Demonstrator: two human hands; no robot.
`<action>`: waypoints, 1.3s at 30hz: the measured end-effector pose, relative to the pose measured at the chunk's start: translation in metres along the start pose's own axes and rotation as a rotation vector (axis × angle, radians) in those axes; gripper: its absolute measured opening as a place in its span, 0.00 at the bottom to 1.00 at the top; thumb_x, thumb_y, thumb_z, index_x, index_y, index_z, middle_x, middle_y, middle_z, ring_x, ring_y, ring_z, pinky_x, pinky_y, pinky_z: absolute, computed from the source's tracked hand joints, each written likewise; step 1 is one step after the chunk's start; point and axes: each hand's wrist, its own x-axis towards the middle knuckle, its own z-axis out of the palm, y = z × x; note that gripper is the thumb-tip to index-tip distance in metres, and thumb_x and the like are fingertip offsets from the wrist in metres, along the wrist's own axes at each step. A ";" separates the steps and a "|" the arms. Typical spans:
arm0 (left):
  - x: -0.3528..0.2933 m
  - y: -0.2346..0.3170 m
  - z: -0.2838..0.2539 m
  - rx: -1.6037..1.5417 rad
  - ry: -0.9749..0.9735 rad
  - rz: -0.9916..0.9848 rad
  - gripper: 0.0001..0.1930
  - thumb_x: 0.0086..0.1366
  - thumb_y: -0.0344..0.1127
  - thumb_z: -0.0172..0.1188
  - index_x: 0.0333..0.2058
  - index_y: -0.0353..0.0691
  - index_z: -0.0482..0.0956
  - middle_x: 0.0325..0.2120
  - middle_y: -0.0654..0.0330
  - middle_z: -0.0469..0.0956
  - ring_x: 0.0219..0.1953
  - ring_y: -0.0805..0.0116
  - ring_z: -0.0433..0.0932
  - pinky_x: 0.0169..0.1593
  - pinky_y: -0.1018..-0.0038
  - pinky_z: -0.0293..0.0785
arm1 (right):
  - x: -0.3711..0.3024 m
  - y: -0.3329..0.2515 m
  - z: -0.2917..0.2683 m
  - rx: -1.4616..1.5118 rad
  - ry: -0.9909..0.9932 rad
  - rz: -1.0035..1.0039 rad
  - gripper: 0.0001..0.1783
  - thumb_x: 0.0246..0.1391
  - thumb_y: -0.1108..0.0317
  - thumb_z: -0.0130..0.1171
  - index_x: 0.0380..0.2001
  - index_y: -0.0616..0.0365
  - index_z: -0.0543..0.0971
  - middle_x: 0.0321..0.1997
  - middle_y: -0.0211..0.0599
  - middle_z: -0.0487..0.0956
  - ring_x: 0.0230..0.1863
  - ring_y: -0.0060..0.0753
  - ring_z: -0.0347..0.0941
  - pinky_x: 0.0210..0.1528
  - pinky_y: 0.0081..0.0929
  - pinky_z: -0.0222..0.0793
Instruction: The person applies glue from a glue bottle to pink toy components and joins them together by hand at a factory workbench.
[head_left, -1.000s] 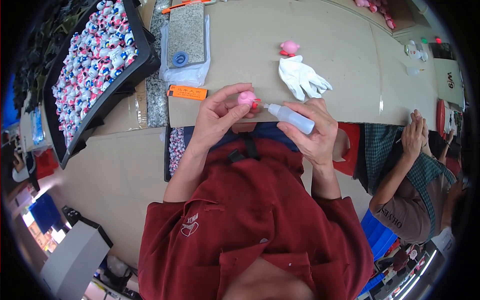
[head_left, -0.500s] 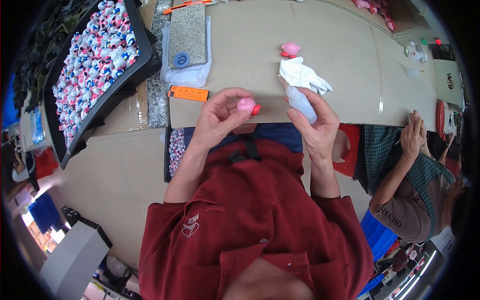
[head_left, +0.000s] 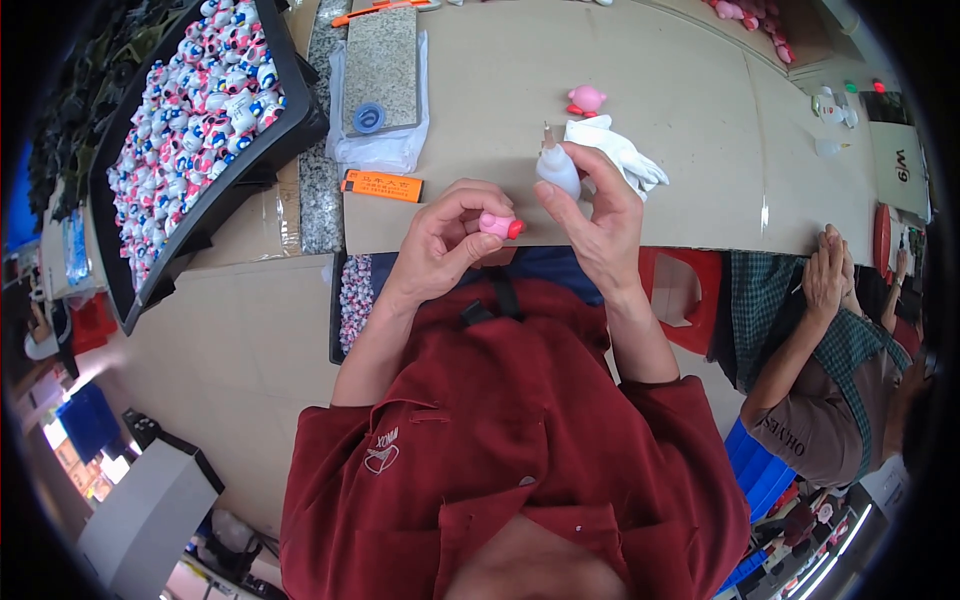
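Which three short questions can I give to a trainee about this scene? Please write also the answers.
1. What does the left hand hold?
2. True or false: the right hand holds a pale bottle, and the bottle's tip touches the thing in the left hand.
3. Complete: near the right hand, a white ____ lies on the table.

Key:
1. A small pink figure with a red part.
2. False: held, yes, but the tip is apart.
3. Glove.

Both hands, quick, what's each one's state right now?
Left hand: closed, holding a small pink figure.
Right hand: closed, holding a whitish squeeze bottle.
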 end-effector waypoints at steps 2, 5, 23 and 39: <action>-0.001 -0.001 -0.001 0.016 -0.004 0.023 0.10 0.60 0.26 0.55 0.41 0.35 0.71 0.41 0.59 0.66 0.42 0.72 0.71 0.43 0.75 0.74 | 0.003 0.000 0.005 0.029 -0.025 -0.041 0.17 0.43 0.71 0.64 0.40 0.61 0.75 0.36 0.34 0.76 0.35 0.26 0.70 0.39 0.23 0.65; -0.001 -0.001 0.000 0.007 0.011 0.022 0.09 0.60 0.26 0.55 0.40 0.35 0.71 0.41 0.58 0.66 0.42 0.71 0.71 0.44 0.75 0.72 | -0.005 0.005 0.008 0.217 0.006 0.081 0.18 0.44 0.71 0.63 0.40 0.62 0.74 0.34 0.33 0.76 0.34 0.24 0.69 0.38 0.22 0.65; 0.002 -0.006 -0.001 -0.084 0.103 0.028 0.14 0.59 0.22 0.54 0.45 0.32 0.70 0.46 0.55 0.69 0.47 0.68 0.71 0.52 0.71 0.69 | 0.008 0.017 0.014 0.063 -0.029 0.037 0.16 0.45 0.71 0.61 0.40 0.61 0.74 0.35 0.35 0.78 0.38 0.28 0.74 0.42 0.23 0.67; 0.003 0.004 0.002 -0.032 0.179 -0.218 0.16 0.61 0.28 0.55 0.48 0.37 0.73 0.39 0.63 0.75 0.39 0.80 0.71 0.40 0.83 0.67 | 0.001 -0.007 0.003 -0.273 0.103 -0.125 0.16 0.44 0.73 0.61 0.40 0.62 0.75 0.37 0.37 0.77 0.36 0.29 0.74 0.38 0.22 0.68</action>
